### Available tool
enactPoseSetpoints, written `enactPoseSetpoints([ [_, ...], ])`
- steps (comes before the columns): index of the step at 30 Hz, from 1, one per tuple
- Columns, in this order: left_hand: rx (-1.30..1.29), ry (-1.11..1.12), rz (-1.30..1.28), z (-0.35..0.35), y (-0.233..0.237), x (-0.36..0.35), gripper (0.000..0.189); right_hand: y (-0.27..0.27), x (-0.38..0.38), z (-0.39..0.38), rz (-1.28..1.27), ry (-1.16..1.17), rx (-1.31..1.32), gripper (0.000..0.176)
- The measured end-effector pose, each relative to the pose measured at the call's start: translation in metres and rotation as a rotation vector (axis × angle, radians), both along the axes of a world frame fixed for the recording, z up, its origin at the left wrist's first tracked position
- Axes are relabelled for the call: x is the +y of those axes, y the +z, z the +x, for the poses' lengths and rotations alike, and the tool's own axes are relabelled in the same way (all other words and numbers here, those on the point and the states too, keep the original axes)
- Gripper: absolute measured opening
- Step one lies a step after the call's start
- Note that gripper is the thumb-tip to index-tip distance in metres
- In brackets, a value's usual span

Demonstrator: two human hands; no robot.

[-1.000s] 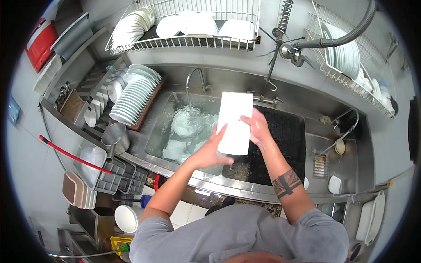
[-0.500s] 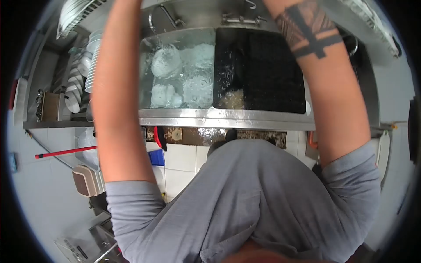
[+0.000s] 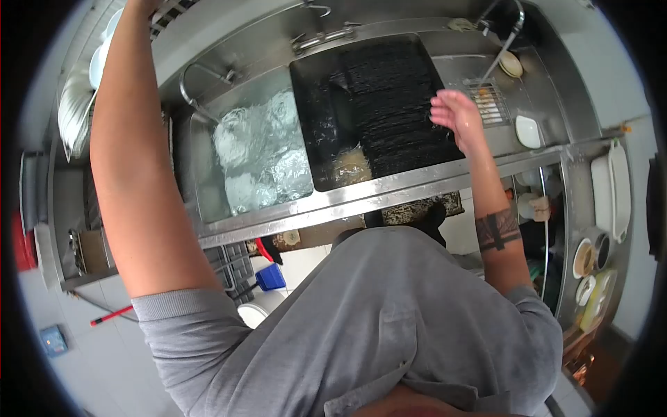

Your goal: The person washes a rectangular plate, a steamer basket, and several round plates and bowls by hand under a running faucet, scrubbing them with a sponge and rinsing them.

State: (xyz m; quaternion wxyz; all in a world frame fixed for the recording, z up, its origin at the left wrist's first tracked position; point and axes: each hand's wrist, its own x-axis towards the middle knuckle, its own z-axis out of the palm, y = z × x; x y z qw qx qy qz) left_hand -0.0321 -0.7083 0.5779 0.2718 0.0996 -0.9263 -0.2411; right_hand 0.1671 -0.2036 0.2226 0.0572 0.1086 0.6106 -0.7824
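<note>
My right hand [image 3: 456,117] is over the right edge of the dark sink basin [image 3: 399,104], with its fingers loosely bent, slightly apart and holding nothing. My left arm reaches up past the top left edge beside the rack, and its hand is cut off by the frame. In the left basin, water from a curved faucet [image 3: 185,87] runs over white dishes [image 3: 240,139] under rippling water. A tan object [image 3: 352,167], blurred by the water, lies in the dark basin near its front.
Right of the basins are a wire grate [image 3: 490,104], a white dish [image 3: 527,131] and a yellowish bowl [image 3: 511,64]. White bowls [image 3: 98,66] stand on the upper left rack. Containers [image 3: 585,257] fill a lower right shelf. A blue dustpan [image 3: 271,277] is on the floor.
The view has turned and shifted, showing more of the right counter. My right hand has come down into view over the dark basin's edge. My left arm still reaches upward, now farther left in the frame.
</note>
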Motion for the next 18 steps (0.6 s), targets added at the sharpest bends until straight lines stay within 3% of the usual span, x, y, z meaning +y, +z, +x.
enactPoseSetpoints([
  [1,0.0,-0.027,-0.004,-0.013,0.0,-0.022,0.037,-0.014,0.017,0.015,0.016,-0.047,-0.057,0.019],
  [4,-0.287,-0.107,0.015,-0.06,0.004,-0.051,0.071,-0.04,0.055,0.043,-0.007,-0.167,-0.112,0.021],
  [9,-0.328,-0.096,-0.012,-0.076,-0.007,-0.033,0.056,-0.056,0.076,0.066,-0.063,-0.196,-0.119,0.021],
  [11,-0.407,-0.325,-0.59,-0.218,-0.028,-0.144,0.049,-0.052,0.064,0.065,-0.112,-0.175,-0.136,0.022],
  [14,-0.314,-0.162,-0.989,-0.107,-0.02,-0.092,0.038,-0.076,0.06,0.048,-0.065,-0.151,-0.181,0.022],
  [15,-0.23,-0.134,-1.028,-0.087,-0.026,-0.073,0.035,-0.078,0.058,0.047,-0.059,-0.15,-0.178,0.023],
  [16,-0.368,-0.062,-1.085,-0.064,-0.014,-0.05,0.034,-0.087,0.058,0.044,-0.063,-0.139,-0.168,0.025],
  [17,-0.298,0.002,-0.969,-0.04,-0.01,-0.032,0.037,-0.087,0.053,0.034,-0.058,-0.121,-0.153,0.025],
  [18,-0.261,-0.094,-1.063,-0.043,-0.011,-0.062,0.042,-0.09,0.05,0.028,-0.04,-0.091,-0.172,0.026],
])
